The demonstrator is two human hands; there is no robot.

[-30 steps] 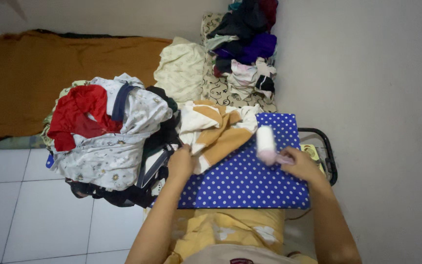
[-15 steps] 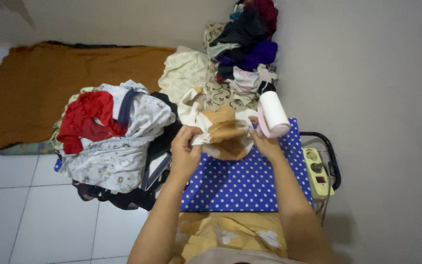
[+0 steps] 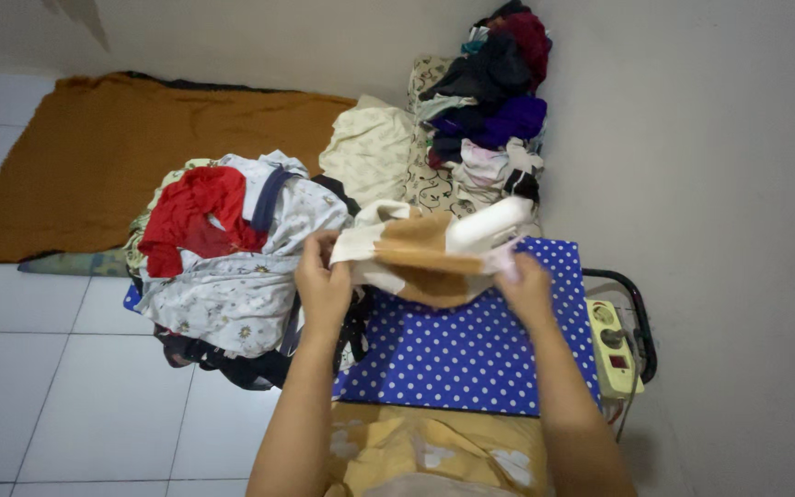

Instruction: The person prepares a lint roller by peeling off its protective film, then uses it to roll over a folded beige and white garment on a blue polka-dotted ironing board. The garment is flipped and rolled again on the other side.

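- Two hands hold one small garment (image 3: 420, 258), cream with tan-brown patches, lifted just above the near end of the blue board.
- Left hand (image 3: 322, 281): grip clenched on the garment's left edge, fingers curled over the cream fabric.
- Right hand (image 3: 524, 287): grip pinching the garment's right edge, beside a white cylinder-shaped thing (image 3: 489, 225) that lies against the cloth; what it is cannot be told.
- Blue polka-dot board (image 3: 471, 354): lies flat under the hands, running from the person's lap toward the wall.
- Yellow patterned cloth (image 3: 434, 451): across the person's lap, at the board's near edge.
- Heap of laundry (image 3: 232, 267): just left of the board, white printed fabric with a red piece (image 3: 197, 216) on top and dark pieces beneath.
- Power strip (image 3: 614, 345): pale yellow, right of the board, by a black curved frame.
- Cream cloth (image 3: 370, 147) and a stack of dark, purple and red clothes (image 3: 494, 101): beyond the board, against the wall.
- Brown blanket (image 3: 140, 156): spread over the floor, far left.
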